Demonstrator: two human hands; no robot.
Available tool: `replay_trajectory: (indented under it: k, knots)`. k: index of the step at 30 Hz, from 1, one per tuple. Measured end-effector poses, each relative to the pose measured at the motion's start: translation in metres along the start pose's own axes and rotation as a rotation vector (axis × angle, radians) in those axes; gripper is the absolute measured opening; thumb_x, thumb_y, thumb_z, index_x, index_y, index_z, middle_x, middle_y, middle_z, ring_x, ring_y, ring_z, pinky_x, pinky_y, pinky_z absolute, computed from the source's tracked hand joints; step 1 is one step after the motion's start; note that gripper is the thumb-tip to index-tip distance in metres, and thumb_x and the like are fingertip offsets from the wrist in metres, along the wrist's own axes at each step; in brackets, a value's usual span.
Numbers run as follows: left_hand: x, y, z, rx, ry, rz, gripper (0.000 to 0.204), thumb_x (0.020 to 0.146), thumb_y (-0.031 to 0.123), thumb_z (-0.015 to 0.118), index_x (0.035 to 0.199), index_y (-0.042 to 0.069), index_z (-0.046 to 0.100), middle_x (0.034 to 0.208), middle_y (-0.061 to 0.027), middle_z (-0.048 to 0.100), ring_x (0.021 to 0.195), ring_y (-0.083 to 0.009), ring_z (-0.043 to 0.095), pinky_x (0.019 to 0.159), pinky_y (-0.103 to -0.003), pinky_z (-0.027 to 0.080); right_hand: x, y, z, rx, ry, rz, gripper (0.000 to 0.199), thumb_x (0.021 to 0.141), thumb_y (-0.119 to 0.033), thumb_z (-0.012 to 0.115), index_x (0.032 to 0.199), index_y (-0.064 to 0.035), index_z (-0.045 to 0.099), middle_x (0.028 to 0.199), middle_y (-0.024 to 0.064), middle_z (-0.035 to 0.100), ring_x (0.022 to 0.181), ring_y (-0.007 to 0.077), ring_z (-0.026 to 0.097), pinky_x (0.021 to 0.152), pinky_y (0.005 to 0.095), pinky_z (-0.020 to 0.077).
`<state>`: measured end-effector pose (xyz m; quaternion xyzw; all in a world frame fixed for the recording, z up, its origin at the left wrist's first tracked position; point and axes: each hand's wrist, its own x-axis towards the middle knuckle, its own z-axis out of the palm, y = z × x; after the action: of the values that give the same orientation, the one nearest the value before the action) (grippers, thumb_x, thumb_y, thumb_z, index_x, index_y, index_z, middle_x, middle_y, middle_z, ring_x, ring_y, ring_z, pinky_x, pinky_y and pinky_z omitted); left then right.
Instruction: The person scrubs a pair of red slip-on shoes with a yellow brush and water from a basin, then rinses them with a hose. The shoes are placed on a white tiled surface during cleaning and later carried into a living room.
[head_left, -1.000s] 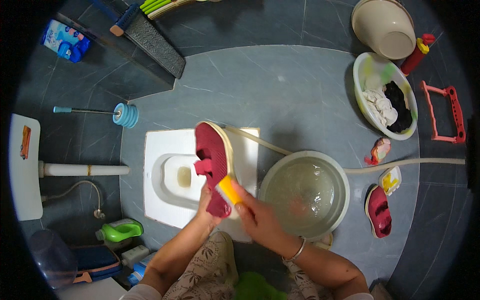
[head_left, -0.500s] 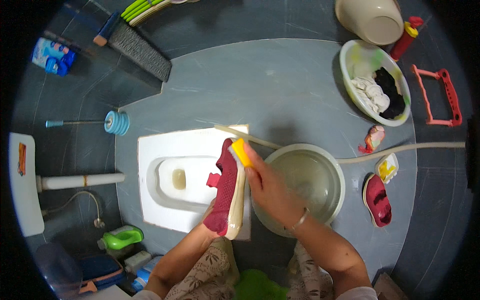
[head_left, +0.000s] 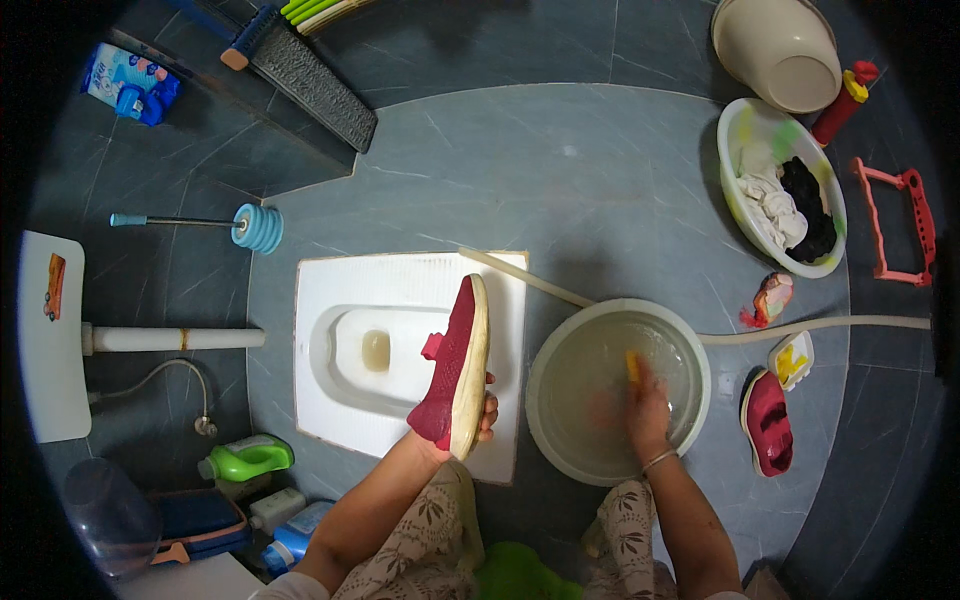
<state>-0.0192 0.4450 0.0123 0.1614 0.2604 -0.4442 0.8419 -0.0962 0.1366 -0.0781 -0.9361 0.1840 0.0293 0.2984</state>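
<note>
Left hand clamps red shoe by heel, toe pointing away; right hand, pinching yellow brush, sits in basin just right.

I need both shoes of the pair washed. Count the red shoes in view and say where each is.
2. One red shoe is held up in the left hand over the white squat pan. The other shoe lies on the floor right of the water basin.

Laundry tub, plunger, green bottle
</note>
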Motion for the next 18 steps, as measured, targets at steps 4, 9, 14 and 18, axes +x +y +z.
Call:
replay_trajectory:
  k: [4, 9, 14, 18]
  knots:
    - [0.006, 0.001, 0.0, -0.09, -0.018, -0.017, 0.045, 0.09, 0.047, 0.046, 0.115, 0.009, 0.053, 0.084, -0.0121, 0.057, 0.069, -0.0235, 0.054, 0.058, -0.034, 0.045, -0.002, -0.078, -0.017, 0.585, -0.28, 0.044, 0.042, 0.091, -0.018, 0.054, 0.132, -0.0184, 0.049, 0.097, 0.0177, 0.063, 0.076, 0.0231, 0.061, 0.072, 0.0338, 0.0497]
    - [0.01, -0.006, 0.027, 0.036, 0.184, 0.185, 0.043, 0.089, 0.048, 0.047, 0.108, 0.011, 0.057, 0.081, -0.0112, 0.059, 0.065, -0.0221, 0.056, 0.053, -0.032, 0.043, -0.017, -0.176, -0.061, 0.667, -0.309, -0.461, 0.042, 0.091, -0.018, 0.055, 0.133, -0.0186, 0.049, 0.085, 0.0126, 0.057, 0.069, 0.0212, 0.058, 0.067, 0.0321, 0.0487]
    - [0.004, -0.01, 0.032, -0.009, 0.043, -0.145, 0.052, 0.085, 0.06, 0.045, 0.102, 0.012, 0.057, 0.075, -0.0095, 0.057, 0.059, -0.0222, 0.052, 0.052, -0.031, 0.042, 0.025, -0.181, -0.057, 0.619, -0.221, -0.41, 0.039, 0.092, -0.016, 0.052, 0.131, -0.0127, 0.049, 0.078, 0.0122, 0.053, 0.066, 0.0227, 0.051, 0.062, 0.0322, 0.0434]
    - [0.006, -0.006, 0.026, 0.035, 0.062, -0.078, 0.052, 0.087, 0.057, 0.046, 0.105, 0.009, 0.057, 0.078, -0.0136, 0.058, 0.061, -0.0272, 0.056, 0.05, -0.035, 0.045, 0.02, -0.183, -0.066, 0.359, -0.315, -0.421, 0.04, 0.091, -0.016, 0.054, 0.131, -0.0152, 0.049, 0.078, 0.0102, 0.052, 0.067, 0.0244, 0.052, 0.063, 0.0328, 0.0428]
